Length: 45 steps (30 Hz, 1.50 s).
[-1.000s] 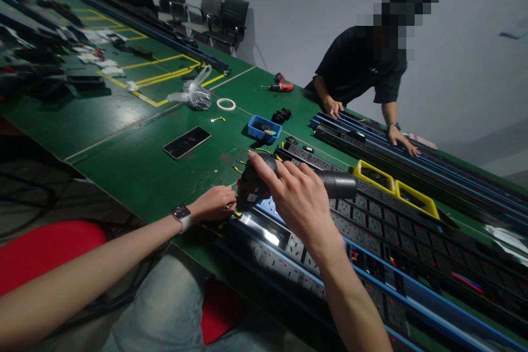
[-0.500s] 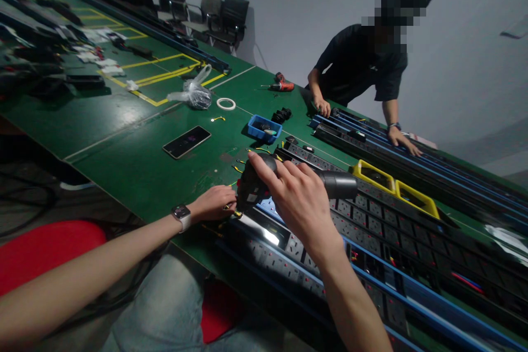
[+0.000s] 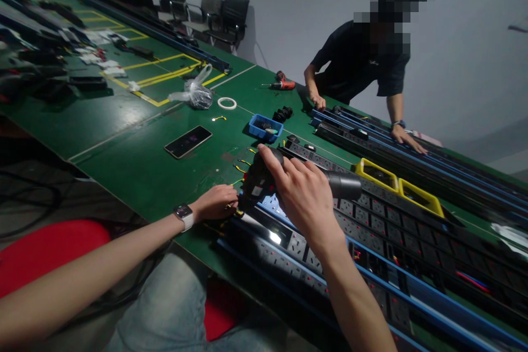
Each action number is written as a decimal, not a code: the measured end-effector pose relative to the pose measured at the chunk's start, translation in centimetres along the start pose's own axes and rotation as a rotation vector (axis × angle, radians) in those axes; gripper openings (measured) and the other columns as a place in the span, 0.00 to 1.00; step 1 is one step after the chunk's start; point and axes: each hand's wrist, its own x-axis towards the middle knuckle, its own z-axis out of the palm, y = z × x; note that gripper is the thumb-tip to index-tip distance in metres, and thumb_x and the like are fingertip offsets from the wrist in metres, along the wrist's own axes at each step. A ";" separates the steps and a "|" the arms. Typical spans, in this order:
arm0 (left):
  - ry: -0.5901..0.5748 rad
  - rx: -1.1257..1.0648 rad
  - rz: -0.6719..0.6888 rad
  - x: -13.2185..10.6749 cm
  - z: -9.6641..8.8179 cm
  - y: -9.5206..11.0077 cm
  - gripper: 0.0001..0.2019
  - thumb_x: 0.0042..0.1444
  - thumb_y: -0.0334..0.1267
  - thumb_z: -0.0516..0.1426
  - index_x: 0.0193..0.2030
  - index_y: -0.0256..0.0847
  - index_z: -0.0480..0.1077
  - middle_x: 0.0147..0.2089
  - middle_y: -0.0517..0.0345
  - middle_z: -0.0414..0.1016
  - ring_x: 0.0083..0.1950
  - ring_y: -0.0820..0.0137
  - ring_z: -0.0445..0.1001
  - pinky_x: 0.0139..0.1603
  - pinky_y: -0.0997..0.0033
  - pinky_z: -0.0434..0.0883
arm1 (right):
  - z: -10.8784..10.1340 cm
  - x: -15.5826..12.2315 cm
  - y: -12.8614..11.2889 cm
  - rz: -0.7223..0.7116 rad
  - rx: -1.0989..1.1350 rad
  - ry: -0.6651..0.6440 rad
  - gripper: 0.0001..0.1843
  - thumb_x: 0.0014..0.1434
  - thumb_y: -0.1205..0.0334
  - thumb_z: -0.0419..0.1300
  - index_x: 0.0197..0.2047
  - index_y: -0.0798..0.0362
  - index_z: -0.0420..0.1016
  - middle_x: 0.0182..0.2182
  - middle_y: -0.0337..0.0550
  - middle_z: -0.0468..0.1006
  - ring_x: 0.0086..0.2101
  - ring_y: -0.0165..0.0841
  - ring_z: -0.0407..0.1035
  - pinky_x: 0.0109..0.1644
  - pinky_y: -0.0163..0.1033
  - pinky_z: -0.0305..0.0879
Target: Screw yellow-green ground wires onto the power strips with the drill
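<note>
My right hand (image 3: 305, 195) is wrapped round a black power tool (image 3: 260, 177) with a thick cylindrical part (image 3: 345, 185) pointing right. Its body is over the left end of a blue-edged socket strip (image 3: 297, 245), and bright light falls on the strip. The working tip is hidden. My left hand (image 3: 216, 202), a watch on its wrist, is closed at the strip's end. A short yellow wire (image 3: 236, 211) shows at its fingertips; exactly how the fingers grip it is hidden. Several other yellow wire ends (image 3: 241, 168) stick out just beyond the tool.
Rows of black socket strips (image 3: 373, 220) carry two yellow trays (image 3: 377, 175). Beyond my hands are a phone (image 3: 188, 142), a blue bin (image 3: 265, 128), tape (image 3: 226, 103), a plastic bag (image 3: 198, 93) and a red drill (image 3: 282, 82). A co-worker's hands (image 3: 408, 140) rest on strips opposite.
My right hand and the power tool have shifted very slightly right. My left hand stays at the strip's end. The co-worker opposite has moved their hands a little.
</note>
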 end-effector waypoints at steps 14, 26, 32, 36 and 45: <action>0.034 0.120 0.032 0.0 0.6 -0.2 0.08 0.59 0.33 0.53 0.31 0.38 0.71 0.34 0.52 0.76 0.36 0.64 0.73 0.40 0.65 0.66 | -0.9 -0.4 -1.0 -0.018 -0.023 -0.017 0.39 0.66 0.74 0.51 0.75 0.52 0.38 0.38 0.42 0.74 0.38 0.38 0.65 0.41 0.43 0.55; 0.044 0.101 0.008 0.0 0.3 0.0 0.05 0.57 0.31 0.54 0.32 0.39 0.71 0.32 0.53 0.75 0.37 0.63 0.74 0.41 0.66 0.67 | -1.3 -0.4 -1.2 -0.044 0.003 -0.035 0.42 0.65 0.75 0.53 0.75 0.48 0.39 0.39 0.41 0.74 0.38 0.36 0.64 0.42 0.42 0.56; 0.018 0.098 -0.015 0.0 0.3 0.1 0.07 0.58 0.32 0.53 0.31 0.39 0.71 0.33 0.52 0.75 0.37 0.62 0.73 0.40 0.65 0.67 | -1.3 -0.5 -1.7 -0.027 -0.024 0.003 0.37 0.68 0.71 0.53 0.75 0.48 0.42 0.38 0.42 0.73 0.37 0.36 0.65 0.40 0.42 0.56; 0.017 0.094 -0.013 0.0 0.2 0.2 0.07 0.58 0.32 0.53 0.32 0.39 0.71 0.34 0.51 0.75 0.38 0.62 0.73 0.41 0.65 0.67 | -1.2 -0.5 -1.8 -0.018 -0.023 0.006 0.36 0.68 0.72 0.51 0.75 0.47 0.43 0.38 0.41 0.74 0.37 0.36 0.65 0.40 0.43 0.57; -0.031 0.081 -0.030 0.0 0.1 0.3 0.08 0.59 0.32 0.52 0.33 0.38 0.72 0.35 0.50 0.76 0.38 0.62 0.73 0.42 0.66 0.68 | -1.2 -0.4 -1.7 0.021 -0.012 -0.023 0.36 0.69 0.71 0.49 0.75 0.47 0.40 0.39 0.43 0.74 0.37 0.36 0.65 0.41 0.43 0.61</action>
